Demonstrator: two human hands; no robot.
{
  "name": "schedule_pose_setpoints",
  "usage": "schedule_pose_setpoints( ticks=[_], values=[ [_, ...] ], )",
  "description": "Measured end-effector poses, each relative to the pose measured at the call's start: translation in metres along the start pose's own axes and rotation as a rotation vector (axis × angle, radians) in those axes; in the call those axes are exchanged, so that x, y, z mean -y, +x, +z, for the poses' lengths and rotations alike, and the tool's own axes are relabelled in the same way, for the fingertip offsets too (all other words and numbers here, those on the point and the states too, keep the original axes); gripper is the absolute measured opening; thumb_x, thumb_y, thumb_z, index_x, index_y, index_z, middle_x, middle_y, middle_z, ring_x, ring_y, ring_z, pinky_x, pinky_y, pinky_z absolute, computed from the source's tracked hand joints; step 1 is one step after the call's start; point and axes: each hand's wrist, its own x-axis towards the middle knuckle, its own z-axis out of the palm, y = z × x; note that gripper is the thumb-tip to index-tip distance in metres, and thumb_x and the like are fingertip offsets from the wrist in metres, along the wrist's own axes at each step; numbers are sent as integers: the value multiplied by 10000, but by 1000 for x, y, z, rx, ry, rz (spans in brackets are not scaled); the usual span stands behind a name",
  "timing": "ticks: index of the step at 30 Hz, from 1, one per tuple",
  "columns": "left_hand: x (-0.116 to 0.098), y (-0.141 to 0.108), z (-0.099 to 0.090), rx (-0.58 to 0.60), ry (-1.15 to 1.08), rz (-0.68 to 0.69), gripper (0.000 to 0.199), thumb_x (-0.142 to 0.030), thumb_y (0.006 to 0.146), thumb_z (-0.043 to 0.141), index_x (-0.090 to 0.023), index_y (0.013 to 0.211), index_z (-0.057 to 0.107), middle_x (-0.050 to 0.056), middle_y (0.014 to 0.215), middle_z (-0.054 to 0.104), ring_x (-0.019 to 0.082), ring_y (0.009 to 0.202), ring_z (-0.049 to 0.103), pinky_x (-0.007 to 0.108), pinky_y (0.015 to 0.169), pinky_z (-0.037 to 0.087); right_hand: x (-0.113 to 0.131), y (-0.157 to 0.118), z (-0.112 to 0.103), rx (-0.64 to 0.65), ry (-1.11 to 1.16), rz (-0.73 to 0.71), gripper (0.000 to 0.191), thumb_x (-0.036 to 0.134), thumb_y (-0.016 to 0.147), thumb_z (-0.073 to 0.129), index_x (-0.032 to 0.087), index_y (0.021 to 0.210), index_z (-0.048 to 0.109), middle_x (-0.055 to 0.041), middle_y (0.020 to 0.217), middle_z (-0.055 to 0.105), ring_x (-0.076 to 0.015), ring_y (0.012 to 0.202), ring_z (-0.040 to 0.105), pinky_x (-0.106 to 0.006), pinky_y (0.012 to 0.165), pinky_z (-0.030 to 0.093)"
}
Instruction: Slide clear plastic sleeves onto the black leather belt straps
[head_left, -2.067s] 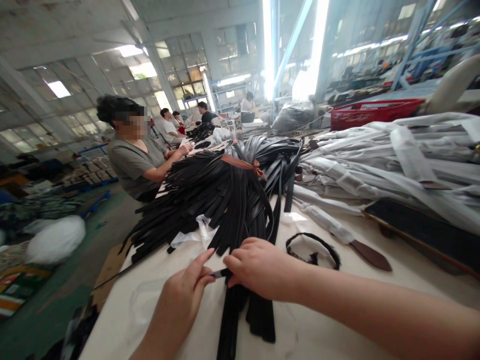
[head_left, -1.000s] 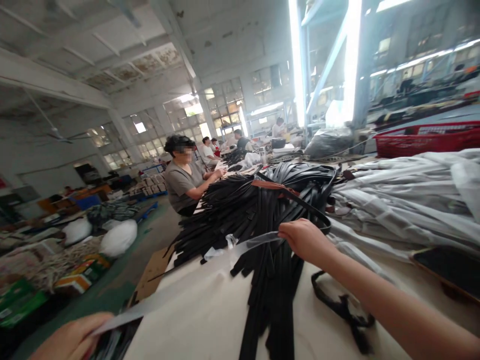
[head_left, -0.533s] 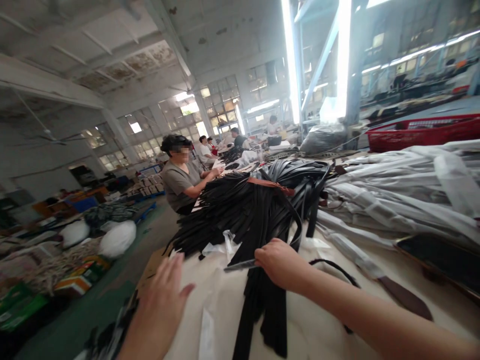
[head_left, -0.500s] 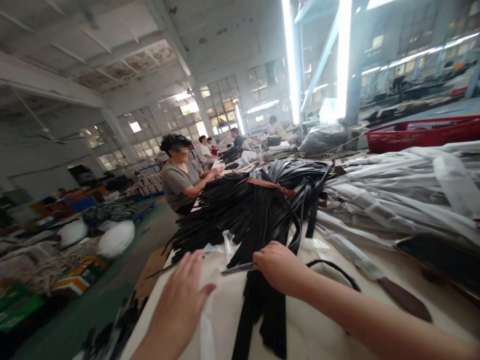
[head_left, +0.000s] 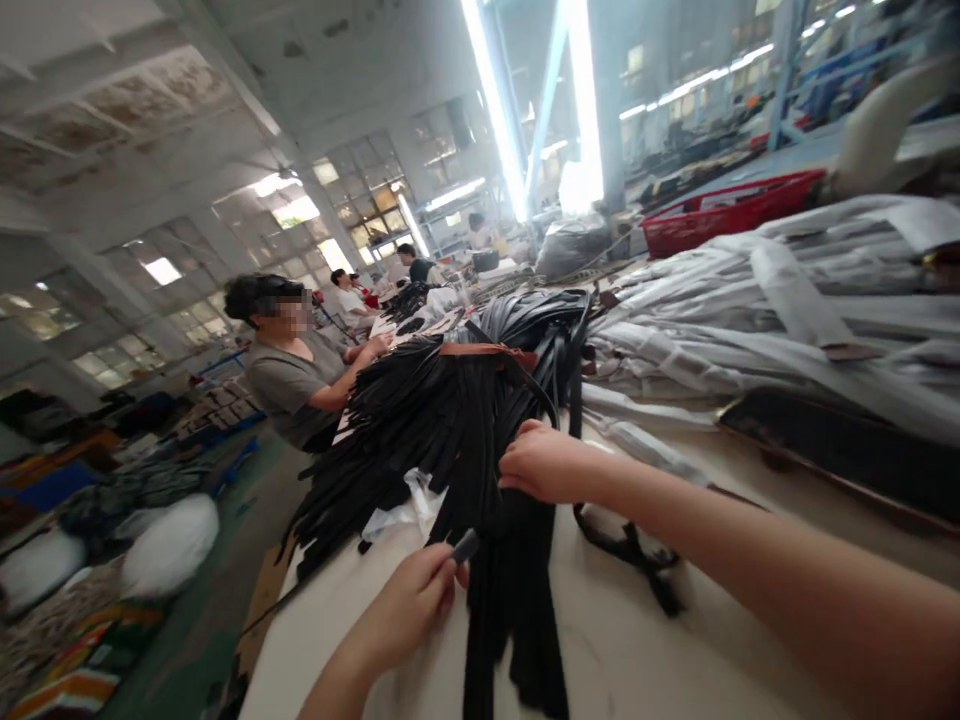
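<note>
A large pile of black straps [head_left: 420, 430] lies across the pale table [head_left: 615, 640], with a brown band over its top. My left hand [head_left: 416, 600] is closed on the end of a dark strip [head_left: 465, 546] at the pile's near edge. Above the hanging straps, my right hand [head_left: 547, 462] has its fingers bent together; what they hold, if anything, is hidden. A crumpled clear plastic piece [head_left: 420, 505] lies just beyond my left hand. Under my right forearm is a loose black strap [head_left: 637, 555].
White wrapped straps [head_left: 720, 310] are heaped at the right, near a dark flat case [head_left: 840, 450]. Behind them stands a red basket [head_left: 727, 212]. A person in a grey shirt [head_left: 292, 385] works at the table's far left side.
The view has turned right. My left hand, spread before, has closed on the dark strip that my right hand held. My right hand has moved up, away from that strip.
</note>
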Motion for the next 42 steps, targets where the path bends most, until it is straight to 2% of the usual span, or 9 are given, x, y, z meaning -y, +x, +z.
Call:
schedule_pose_setpoints(
  ticks=[4,8,14,18,21,24,30,36,42],
  values=[
    [18,-4,-5,118,-259,-146,420,-562,872,385,-170,847,534,-84,551,343,95,468,256,218,434,197,-12,-6,-6,38,101,-68,241,394,868,594,190,785,692,-33,817,703,-178,829,608,-354,894,275],
    [29,-13,-6,244,-483,-202,457,-612,809,502,-159,862,534,-74,562,402,75,463,281,211,424,193,-14,-4,-6,68,92,35,127,269,843,628,189,765,688,-17,798,695,-175,821,599,-390,937,234],
    [15,-15,10,299,-744,-244,500,-674,739,574,-186,798,485,-100,571,292,54,479,202,220,458,114,37,-1,0,-62,200,-152,187,256,886,570,175,726,625,11,755,665,-133,752,560,-307,893,277],
    [6,-13,13,291,-753,-238,552,-719,691,585,-183,779,488,-110,552,235,53,470,144,235,457,66,54,-3,8,-28,225,-216,205,320,906,548,176,778,619,-4,803,676,-150,789,569,-328,939,279],
    [11,-12,14,255,-763,-262,561,-720,687,591,-177,799,504,-108,548,267,47,466,162,228,452,70,29,-2,8,11,126,-82,201,346,900,561,176,822,634,-31,827,687,-197,853,583,-449,1023,201],
    [19,-7,16,260,-805,-278,561,-715,677,605,-182,825,510,-108,535,296,45,456,173,219,442,70,10,0,4,47,76,26,110,221,873,576,174,804,647,-33,839,691,-213,911,582,-496,1036,170],
    [15,-6,21,278,-810,-225,544,-699,712,587,-169,816,522,-95,534,331,44,455,184,231,433,70,43,-2,14,-26,133,-164,157,262,878,554,185,755,613,4,757,658,-176,827,565,-456,1058,175],
    [17,-6,24,218,-845,-236,529,-678,715,606,-169,842,532,-94,535,346,39,447,193,214,421,79,13,0,9,-34,3,72,192,276,907,533,170,781,631,-34,800,664,-202,891,556,-521,1077,90],
    [26,1,34,213,-844,-158,529,-703,734,558,-183,827,529,-104,508,308,39,415,154,199,387,76,43,-2,17,-89,95,-162,202,321,917,509,193,785,594,-1,776,639,-184,856,548,-476,1086,122]
  ],
)
